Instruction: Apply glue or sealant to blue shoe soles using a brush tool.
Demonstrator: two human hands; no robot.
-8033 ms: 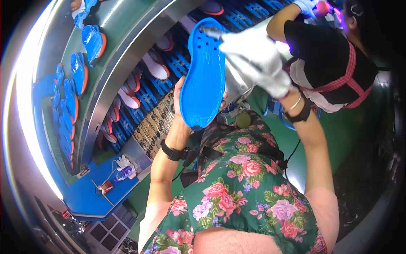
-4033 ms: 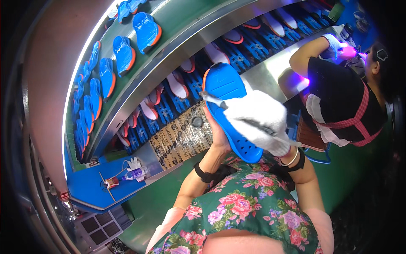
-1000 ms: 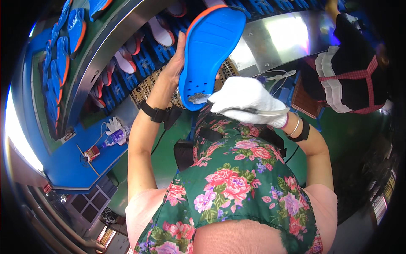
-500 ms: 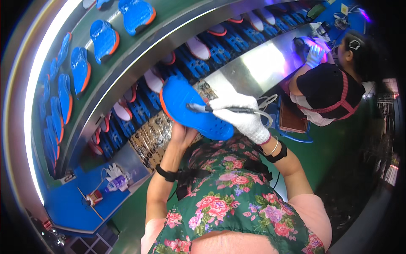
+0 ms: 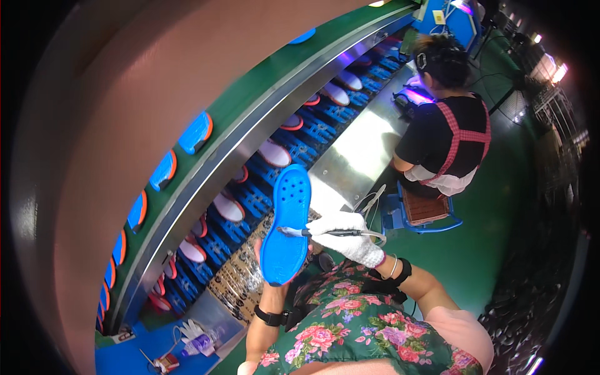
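Note:
A blue shoe sole [image 5: 285,224] with small holes stands upright in front of me. My left hand [image 5: 267,261] holds it from below and behind, with a black band on that wrist. My right hand [image 5: 342,232] wears a white glove and grips a thin brush-like tool [image 5: 325,233]. The tool's tip touches the middle of the sole. Below the hands is my flowered green apron [image 5: 353,325].
A conveyor [image 5: 250,194] of blue trays with white and orange soles runs left to upper right. Above it, blue soles [image 5: 195,132] ride a green belt. Another person [image 5: 447,125] sits at a steel bench [image 5: 356,156] to the right. A patterned mat [image 5: 240,275] lies below the sole.
The sole has swung from lying nearly flat to standing upright, and my view has turned. My gloved right hand stays on it with the tool tip now at its middle.

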